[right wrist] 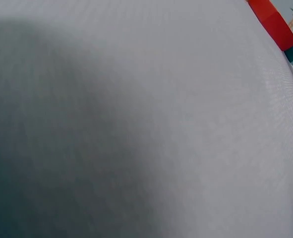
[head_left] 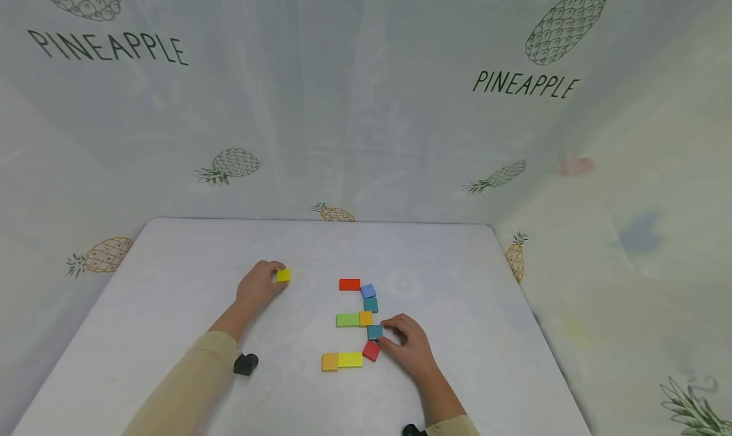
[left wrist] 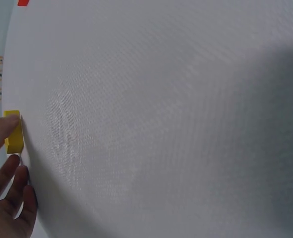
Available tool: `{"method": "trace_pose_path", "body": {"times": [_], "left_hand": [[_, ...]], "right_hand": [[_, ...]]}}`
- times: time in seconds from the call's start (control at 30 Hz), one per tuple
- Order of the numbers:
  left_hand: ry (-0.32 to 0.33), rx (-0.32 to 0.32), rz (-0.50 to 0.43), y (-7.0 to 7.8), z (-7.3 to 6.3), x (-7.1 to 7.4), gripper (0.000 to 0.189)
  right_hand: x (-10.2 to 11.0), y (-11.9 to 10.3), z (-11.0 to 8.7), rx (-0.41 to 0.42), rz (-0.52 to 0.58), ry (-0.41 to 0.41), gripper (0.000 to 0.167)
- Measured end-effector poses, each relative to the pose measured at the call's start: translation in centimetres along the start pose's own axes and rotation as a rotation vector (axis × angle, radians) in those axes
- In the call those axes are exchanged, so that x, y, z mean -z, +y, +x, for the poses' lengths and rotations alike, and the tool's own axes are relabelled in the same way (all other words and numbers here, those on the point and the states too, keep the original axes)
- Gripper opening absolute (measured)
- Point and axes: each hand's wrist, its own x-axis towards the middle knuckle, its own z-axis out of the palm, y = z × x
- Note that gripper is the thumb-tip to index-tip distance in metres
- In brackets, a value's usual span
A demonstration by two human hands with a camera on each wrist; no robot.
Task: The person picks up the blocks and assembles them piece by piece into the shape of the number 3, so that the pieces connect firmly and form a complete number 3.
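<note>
On the left side of the white table, my left hand [head_left: 256, 288] pinches a small yellow block [head_left: 283, 276] between thumb and fingertips. That same block [left wrist: 15, 136] appears at the left edge of the left wrist view. My right hand [head_left: 410, 347] holds a teal block [head_left: 374, 333] by its right side, with thumb and index finger at its corners. Directly below that block lies a tilted red block [head_left: 372, 351], and an orange block [head_left: 366, 319] sits just above. Only a sliver of fingertips shows in the right wrist view.
Other blocks form a reversed-E figure: a long red block [head_left: 349, 285], a blue block [head_left: 368, 291], another teal block [head_left: 370, 305], a green block [head_left: 347, 320], a long yellow block [head_left: 350, 360] and a lower orange block [head_left: 330, 362]. Pineapple-print cloth [head_left: 366, 105] hangs behind the table [head_left: 457, 271].
</note>
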Motion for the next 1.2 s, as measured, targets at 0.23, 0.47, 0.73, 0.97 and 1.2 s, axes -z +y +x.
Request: {"method": "trace_pose_path", "body": {"times": [0.23, 0.47, 0.73, 0.97, 1.2], "left_hand": [[0.001, -0.004, 0.012, -0.1, 0.3, -0.1, 0.039], [0.008, -0.038, 0.010, 0.4, 0.6, -0.8, 0.038], [-0.011, -0.045, -0.008, 2.2, 0.6, -1.8, 0.039], [-0.038, -0.037, 0.004, 3.8, 0.8, -2.8, 0.039], [-0.064, -0.025, -0.002, 5.5, 1.2, -3.8, 0.039]], "right_hand": [[-0.1, 0.1, 0.0, -0.012, -0.006, -0.002, 0.025], [0.0, 0.0, 0.0, -0.029, -0.004, -0.006, 0.025], [0.1, -0.2, 0.0, -0.074, 0.017, -0.023, 0.025], [0.1, -0.1, 0.0, -0.045, 0.018, -0.013, 0.025], [0.1, -0.1, 0.1, -0.040, 0.032, -0.012, 0.025]]}}
